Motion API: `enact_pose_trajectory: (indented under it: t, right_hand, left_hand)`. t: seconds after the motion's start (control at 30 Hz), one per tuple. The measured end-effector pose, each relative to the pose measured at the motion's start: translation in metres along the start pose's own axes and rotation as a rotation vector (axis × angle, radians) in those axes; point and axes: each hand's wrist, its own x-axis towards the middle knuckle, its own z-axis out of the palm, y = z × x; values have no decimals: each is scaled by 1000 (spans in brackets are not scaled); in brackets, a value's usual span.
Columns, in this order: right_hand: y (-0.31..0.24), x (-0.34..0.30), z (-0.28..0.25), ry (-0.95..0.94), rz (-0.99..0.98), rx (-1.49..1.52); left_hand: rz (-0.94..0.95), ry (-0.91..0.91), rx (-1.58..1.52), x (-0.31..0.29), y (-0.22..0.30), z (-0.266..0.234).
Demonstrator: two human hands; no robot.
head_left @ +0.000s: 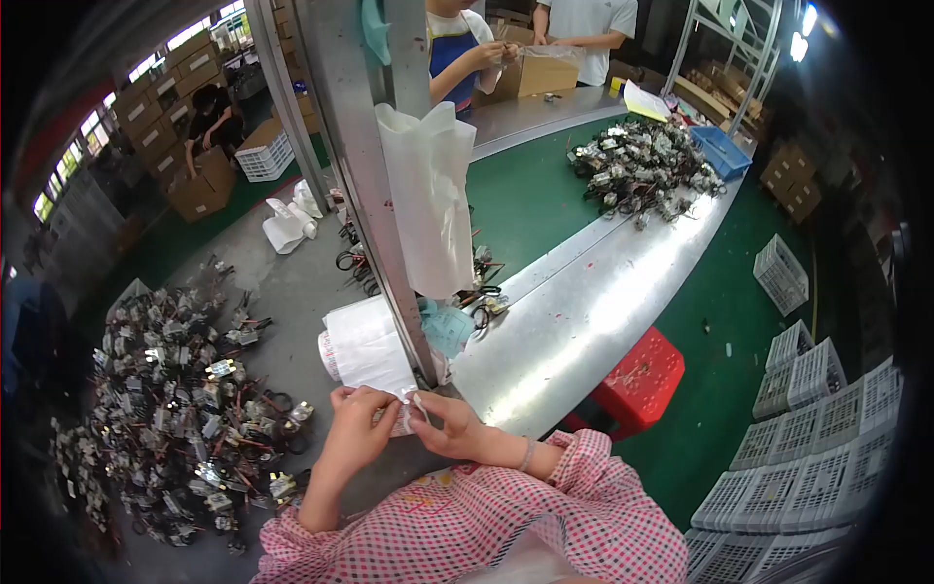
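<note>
Close in front of me, my left hand (360,428) and my right hand (446,426) meet, thumbs and fingers pinched together. Between the fingertips is a small white strip (418,403), partly hidden, so its exact kind is unclear. A stack of white sheets (370,341) with reddish print along one side lies just beyond my hands, by the foot of a metal post (365,175). To the left of my left hand spreads a large pile of small metal-and-black parts with wires (185,409).
White plastic film (428,195) hangs on the post. Rightward, a metal-edged bench (574,311) carries another wired-parts heap (642,165) and a blue tray (720,151). A red stool (637,384) and white crates (808,438) stand right. Two people work beyond a carton (545,76).
</note>
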Motion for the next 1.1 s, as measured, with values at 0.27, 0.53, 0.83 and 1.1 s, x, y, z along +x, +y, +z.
enact_pose_trajectory:
  t: [0.27, 0.53, 0.83, 1.1]
  right_hand:
    - [-5, 6, 0, -15, -92, -127]
    - [-10, 11, 1, 55, -263, -207]
    - [2, 4, 1, 94, -303, -200]
    - [-31, -9, -13, -9, -126, -294]
  left_hand:
    - [-4, -1, -12, 2, -3, 2]
    - [19, 11, -7, -2, -1, -3]
    - [61, 15, 0, 5, 2, 1]
    - [-46, 30, 102, -17, -6, -1]
